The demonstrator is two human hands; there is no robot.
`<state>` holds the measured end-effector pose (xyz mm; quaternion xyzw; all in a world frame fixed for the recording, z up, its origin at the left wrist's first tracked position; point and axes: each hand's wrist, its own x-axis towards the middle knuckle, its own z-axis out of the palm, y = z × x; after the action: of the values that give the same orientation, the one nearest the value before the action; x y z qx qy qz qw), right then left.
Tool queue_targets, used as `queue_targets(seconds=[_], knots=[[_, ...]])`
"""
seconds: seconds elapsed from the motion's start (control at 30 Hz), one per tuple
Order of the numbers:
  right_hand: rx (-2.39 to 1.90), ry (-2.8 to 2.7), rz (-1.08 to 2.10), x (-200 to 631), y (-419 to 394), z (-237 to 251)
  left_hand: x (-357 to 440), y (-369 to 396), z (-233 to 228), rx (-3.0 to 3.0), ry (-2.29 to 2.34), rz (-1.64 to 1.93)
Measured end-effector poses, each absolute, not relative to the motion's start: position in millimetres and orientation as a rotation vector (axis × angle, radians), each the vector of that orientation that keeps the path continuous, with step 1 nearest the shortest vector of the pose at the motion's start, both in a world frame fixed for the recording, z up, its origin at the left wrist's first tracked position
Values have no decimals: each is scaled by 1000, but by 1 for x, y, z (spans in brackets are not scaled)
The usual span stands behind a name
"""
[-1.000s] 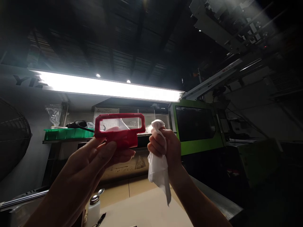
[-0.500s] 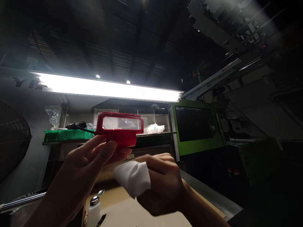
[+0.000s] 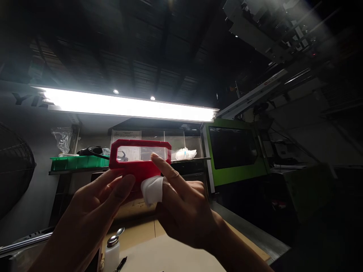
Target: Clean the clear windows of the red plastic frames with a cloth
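Observation:
My left hand (image 3: pixel 98 202) holds a red plastic part (image 3: pixel 138 160) up toward the light; the part has a rectangular frame with a clear window and a solid block below it. My right hand (image 3: pixel 181 206) grips a folded white cloth (image 3: pixel 152 189) and presses it against the lower right of the red part. The right index finger sticks out and lies across the frame's right end.
A bright strip light (image 3: pixel 124 105) glares above. Behind stands a green machine (image 3: pixel 235 151) and a shelf with a green tray (image 3: pixel 78 161). Below, on the cardboard-covered bench (image 3: pixel 176 253), stand a white pump bottle (image 3: pixel 112 251) and a dark pen (image 3: pixel 120 263). A fan (image 3: pixel 14 170) is at left.
My right hand dropped with the cloth, bunched it up, then rose again and brought it against the red part. The left hand kept the part nearly still.

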<state>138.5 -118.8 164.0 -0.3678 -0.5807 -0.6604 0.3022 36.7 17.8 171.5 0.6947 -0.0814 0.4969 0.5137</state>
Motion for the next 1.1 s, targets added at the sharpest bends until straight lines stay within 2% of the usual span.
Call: queue_targets(seconds=[0.13, 0.23, 0.4, 0.5, 0.6, 0.77, 1.1], knots=[[-909, -1570, -1604, 138, -121, 160, 37, 19, 170, 1653, -165, 1179], [-755, -1545, -1295, 142, -128, 156, 37, 21, 169, 1632, -136, 1177], [-596, -1219, -417, 162, -135, 164, 36, 16, 171, 1624, -147, 1160], [-506, -1203, 177, 178, -131, 174, 35, 10, 173, 1602, -215, 1122], [-416, -1274, 548, 190, -121, 177, 35, 8, 172, 1607, -229, 1085], [-246, -1367, 754, 194, -107, 171, 38, 13, 168, 1661, -216, 1024], [-99, -1454, 641, 189, -104, 172, 37, 7, 167, 1662, -124, 1035]])
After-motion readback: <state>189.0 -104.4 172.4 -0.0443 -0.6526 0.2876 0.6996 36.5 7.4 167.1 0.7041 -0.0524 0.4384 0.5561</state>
